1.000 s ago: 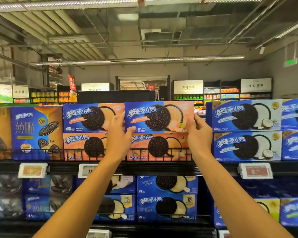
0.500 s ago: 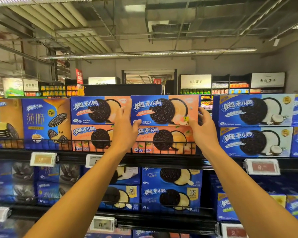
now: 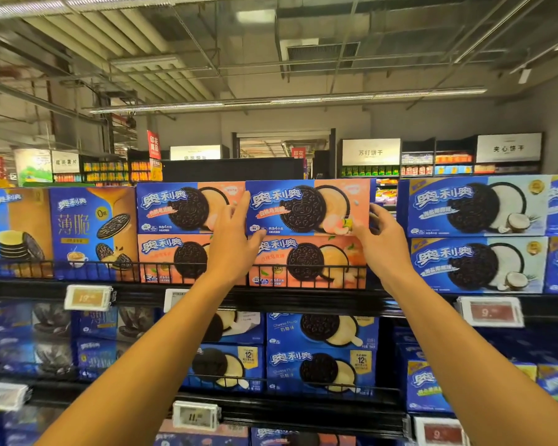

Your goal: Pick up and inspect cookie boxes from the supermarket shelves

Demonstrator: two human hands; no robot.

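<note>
Fingers of both hands were spread and nearly straight around the upper peach-and-blue Oreo box [image 3: 306, 207] at the centre of the frame. On the left hand [image 3: 231, 243] the fingertips reached up along the box's left edge while the thumb touched its lower left corner. On the right hand [image 3: 380, 243] the fingers lay at the box's right end and the thumb pressed near its lower right corner. Whether either hand actually clasped the box, or only touched it, could not be told. Both bare forearms rose from the bottom of the frame toward it.

That box sat on top of a matching lower peach Oreo box [image 3: 310, 265], behind the black wire rail [image 3: 161, 268] of the top shelf. Just left stood another stack of two peach boxes [image 3: 178, 230], and farther left a blue-and-gold thin Oreo box [image 3: 87, 230]. At the right of the frame were stacked coconut Oreo boxes [image 3: 471, 233]. White price tags [image 3: 89, 297] hung along the shelf edge, and blue cheese-flavour Oreo boxes [image 3: 321, 349] filled the shelf below.

Farther back, in the upper right, white aisle signs [image 3: 371, 151] topped distant shelves under long ceiling lights [image 3: 287, 101].
</note>
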